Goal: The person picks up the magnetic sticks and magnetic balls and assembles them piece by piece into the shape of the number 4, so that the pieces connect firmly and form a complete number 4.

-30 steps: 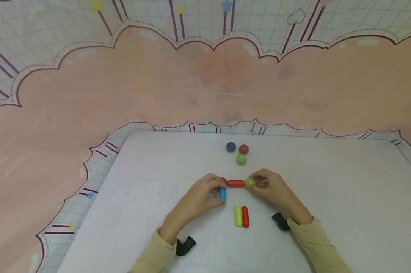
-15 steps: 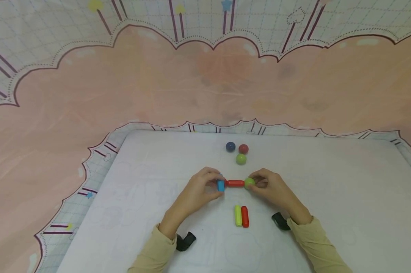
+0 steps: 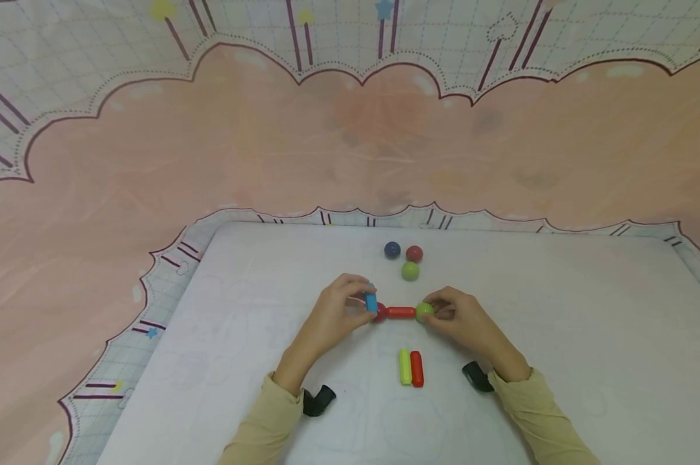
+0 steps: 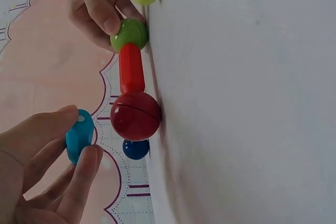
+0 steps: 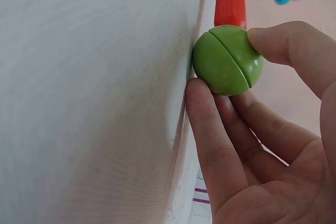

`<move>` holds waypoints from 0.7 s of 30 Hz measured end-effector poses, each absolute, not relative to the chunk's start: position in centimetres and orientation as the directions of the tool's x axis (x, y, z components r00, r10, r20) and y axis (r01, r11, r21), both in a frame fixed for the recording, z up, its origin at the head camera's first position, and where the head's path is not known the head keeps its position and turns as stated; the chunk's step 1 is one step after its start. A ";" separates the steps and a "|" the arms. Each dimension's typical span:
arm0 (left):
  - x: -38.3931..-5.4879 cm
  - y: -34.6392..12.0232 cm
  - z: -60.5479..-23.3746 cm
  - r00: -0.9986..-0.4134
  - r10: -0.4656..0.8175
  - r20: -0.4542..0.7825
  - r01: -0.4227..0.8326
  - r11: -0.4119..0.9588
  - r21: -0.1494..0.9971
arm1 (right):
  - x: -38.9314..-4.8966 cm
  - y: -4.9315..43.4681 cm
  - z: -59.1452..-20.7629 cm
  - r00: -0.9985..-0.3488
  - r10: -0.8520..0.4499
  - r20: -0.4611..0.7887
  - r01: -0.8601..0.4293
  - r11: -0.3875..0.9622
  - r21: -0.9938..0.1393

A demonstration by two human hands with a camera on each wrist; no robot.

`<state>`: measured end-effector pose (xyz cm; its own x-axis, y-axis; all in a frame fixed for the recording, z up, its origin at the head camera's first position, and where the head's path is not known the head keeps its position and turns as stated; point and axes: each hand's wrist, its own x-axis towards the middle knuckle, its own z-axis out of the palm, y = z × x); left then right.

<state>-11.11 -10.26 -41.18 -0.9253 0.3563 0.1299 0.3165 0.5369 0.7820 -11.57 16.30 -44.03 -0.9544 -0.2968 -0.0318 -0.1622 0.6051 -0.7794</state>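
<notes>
My left hand (image 3: 338, 310) pinches a short blue rod (image 4: 80, 136) between thumb and fingers, up off the board beside a dark red ball (image 4: 135, 116). That ball joins one end of a red rod (image 3: 401, 312); a green ball (image 5: 227, 60) is at the other end. My right hand (image 3: 460, 320) pinches the green ball with thumb and fingertips, low at the white surface. In the left wrist view the blue rod stands apart from the red ball, a small gap between them.
A loose blue ball (image 3: 392, 250), red ball (image 3: 414, 253) and green ball (image 3: 410, 270) lie behind the hands. Nearer the body, a yellow-green rod (image 3: 405, 367) and a red rod (image 3: 416, 369) lie side by side on the white board (image 3: 559, 336).
My left hand has moved away from the body with the blue rod, lifting it and uncovering the red ball. The right hand keeps its hold on the green ball in the same place.
</notes>
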 end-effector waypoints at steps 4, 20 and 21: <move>-11.5 -10.4 -41.3 -0.924 0.355 0.143 0.318 0.502 0.804 | -11.5 16.3 -44.1 -0.955 -0.295 -0.038 -0.157 0.609 -0.778; -12.9 -10.6 -41.8 -0.945 0.306 0.117 0.254 0.458 0.852 | -11.6 16.4 -44.3 -0.953 -0.299 -0.041 -0.155 0.602 -0.783; -13.0 -10.6 -41.8 -0.945 0.305 0.117 0.251 0.449 0.857 | -11.7 16.4 -44.3 -0.953 -0.300 -0.038 -0.158 0.600 -0.785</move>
<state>-12.98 -10.58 -41.81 -0.9450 0.3054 0.1170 0.2513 0.4492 0.8573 -11.66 16.37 -44.32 -0.9530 -0.3005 -0.0382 -0.1576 0.5997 -0.7846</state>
